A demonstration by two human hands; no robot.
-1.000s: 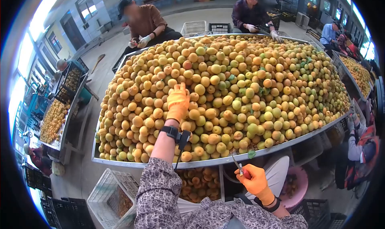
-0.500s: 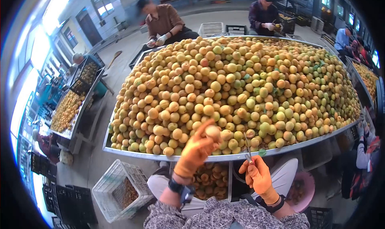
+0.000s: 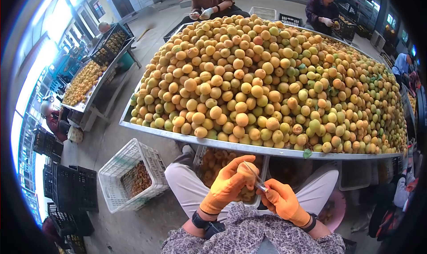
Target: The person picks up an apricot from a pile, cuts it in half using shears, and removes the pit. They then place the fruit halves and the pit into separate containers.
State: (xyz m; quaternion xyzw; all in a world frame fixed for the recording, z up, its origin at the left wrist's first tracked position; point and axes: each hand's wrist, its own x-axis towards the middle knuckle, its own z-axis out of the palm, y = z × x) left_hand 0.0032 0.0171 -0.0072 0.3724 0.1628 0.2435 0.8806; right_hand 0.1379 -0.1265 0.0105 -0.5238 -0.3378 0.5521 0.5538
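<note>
In an orange glove, my left hand point(image 3: 226, 185) is closed around an apricot point(image 3: 246, 172) in front of my lap. My right hand point(image 3: 285, 201), gloved the same way, grips a small knife point(image 3: 261, 184) by its handle. The thin blade points up and left and lies right at the fruit. Beyond both hands, a big heap of yellow-orange and greenish apricots point(image 3: 249, 91) fills a metal-edged table point(image 3: 231, 144). Below its near edge, between my knees, a crate of cut apricots point(image 3: 213, 161) is partly hidden by my left hand.
A white plastic crate point(image 3: 116, 199) holding brown pits stands on the floor at left. A pink basin point(image 3: 339, 211) sits by my right knee. Black crates point(image 3: 71, 189) are stacked far left. Across the table, people work with gloved hands point(image 3: 207, 14). Another fruit-covered table point(image 3: 85, 82) stands behind left.
My left hand has come back from the heap's near edge toward my lap with an apricot. The knife in my right hand now meets it. The view has tilted down.
</note>
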